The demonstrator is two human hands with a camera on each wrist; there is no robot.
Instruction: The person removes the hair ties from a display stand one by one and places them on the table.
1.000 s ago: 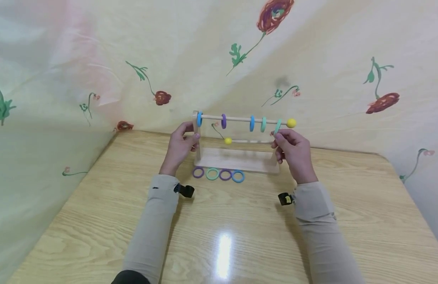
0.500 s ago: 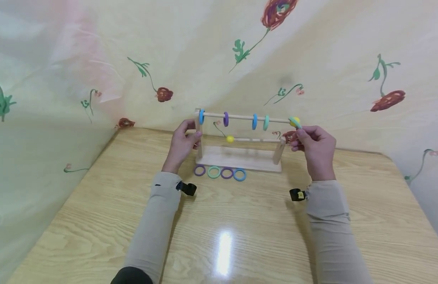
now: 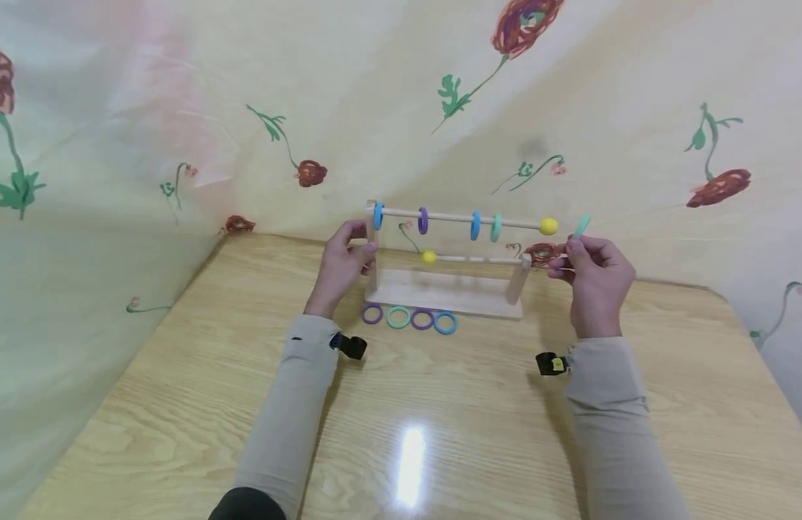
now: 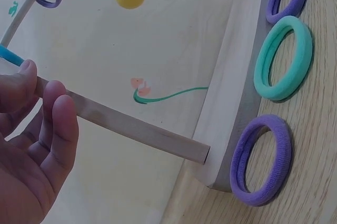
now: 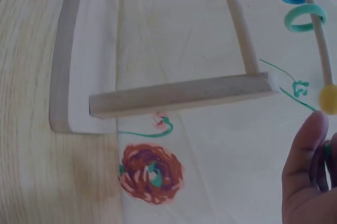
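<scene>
Fingers of the right hand [image 3: 599,285] pinch 1 mint ring [image 3: 582,225]; the left hand [image 3: 341,266] clamps the left post [image 4: 137,128]. A yellow ball [image 3: 548,227] stands between that ring and 4 rings [image 3: 475,230] on the upper rod [image 3: 449,216]. 4 loose rings [image 4: 302,58] lie on the desk [image 3: 492,404] before the base [image 3: 453,286]. Forearms [image 3: 284,415] extend forward.

Left grip [image 3: 342,263] on rack [image 3: 449,290], right grip [image 3: 599,285] pinching green ring [image 3: 583,224]

The right wrist view crops the upper yellow ball [image 5: 329,99], while fingers [image 5: 307,142] partly hide a mint ring [image 3: 581,225].
</scene>
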